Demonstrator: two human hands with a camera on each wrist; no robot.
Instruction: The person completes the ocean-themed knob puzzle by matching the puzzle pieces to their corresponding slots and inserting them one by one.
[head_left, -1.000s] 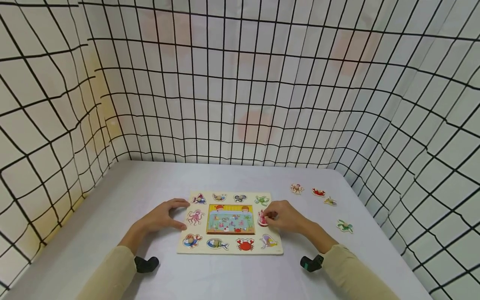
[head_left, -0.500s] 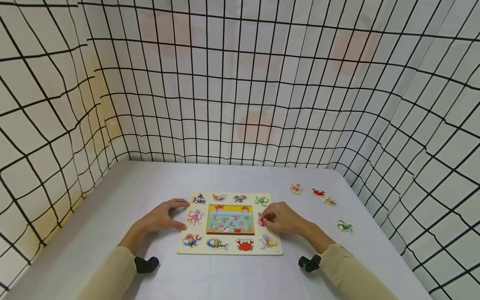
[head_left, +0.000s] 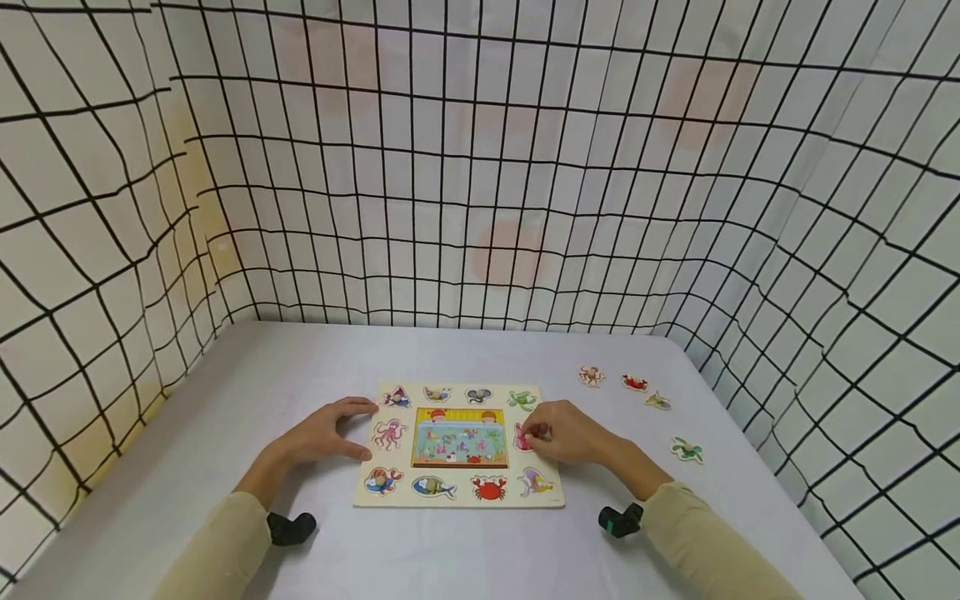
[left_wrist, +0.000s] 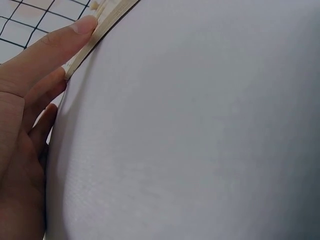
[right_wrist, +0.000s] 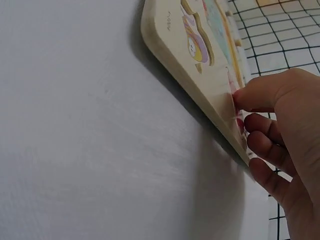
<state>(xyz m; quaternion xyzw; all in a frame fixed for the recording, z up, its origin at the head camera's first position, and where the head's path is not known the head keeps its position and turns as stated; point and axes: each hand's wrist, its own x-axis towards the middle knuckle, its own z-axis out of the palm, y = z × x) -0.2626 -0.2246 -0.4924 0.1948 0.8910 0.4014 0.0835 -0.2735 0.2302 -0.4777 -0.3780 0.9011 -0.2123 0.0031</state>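
Note:
A wooden puzzle board (head_left: 457,501) with sea-animal shapes around a central aquarium picture lies on the table. At its right side, my right hand (head_left: 572,433) pinches a pink sea-animal puzzle piece (head_left: 521,439) over the slot in the middle of that side; the fingers cover much of the piece. In the right wrist view, the thumb (right_wrist: 260,93) and fingertips are right at the board's surface. My left hand (head_left: 322,431) rests against the board's left edge with thumb and fingers spread apart. In the left wrist view, the thumb (left_wrist: 60,46) lies on that edge.
To the right lie loose puzzle pieces: an octopus (head_left: 591,377), a red crab (head_left: 634,382), a yellowish piece (head_left: 658,401) and a green turtle (head_left: 687,450). Several knobbed pieces, such as a blue fish (head_left: 433,487), sit in the board. Black grid netting (head_left: 480,208) encloses the white table.
My right hand has shifted slightly left with the pink puzzle piece, whose visible part is smaller under the fingers. The left hand stays at the board's edge.

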